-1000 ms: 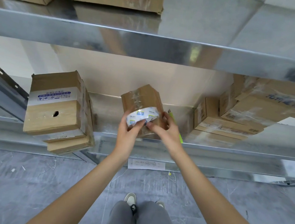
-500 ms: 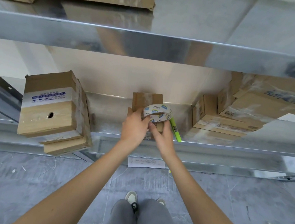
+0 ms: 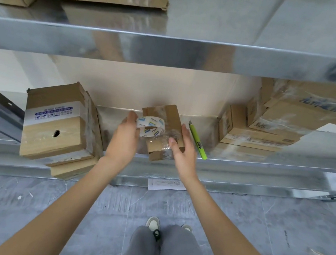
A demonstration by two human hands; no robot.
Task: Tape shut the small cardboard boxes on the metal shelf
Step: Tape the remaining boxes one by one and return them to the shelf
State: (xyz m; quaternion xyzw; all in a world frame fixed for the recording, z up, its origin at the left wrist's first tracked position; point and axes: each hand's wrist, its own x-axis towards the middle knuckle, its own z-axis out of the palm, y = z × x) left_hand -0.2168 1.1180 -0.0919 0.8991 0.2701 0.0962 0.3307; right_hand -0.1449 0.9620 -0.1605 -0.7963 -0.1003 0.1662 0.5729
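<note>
A small box (image 3: 163,131) on the lower metal shelf (image 3: 263,163), at its front edge, is being taped. A tape roll (image 3: 151,126) is gripped in the left hand (image 3: 125,139), its fingers curled round the ring above the box; clear tape appears to be drawn from it across the box top. The right hand (image 3: 183,150) is held with fingers straight against the box's right side, nothing being held. The step in hand is judged to be laying the strip; next it must be pressed down and cut, probably with the green cutter (image 3: 197,140) lying just beside. One roll, one cutter and one box in work are counted; a stack (image 3: 58,129) stands left, another stack (image 3: 267,126) right.
</note>
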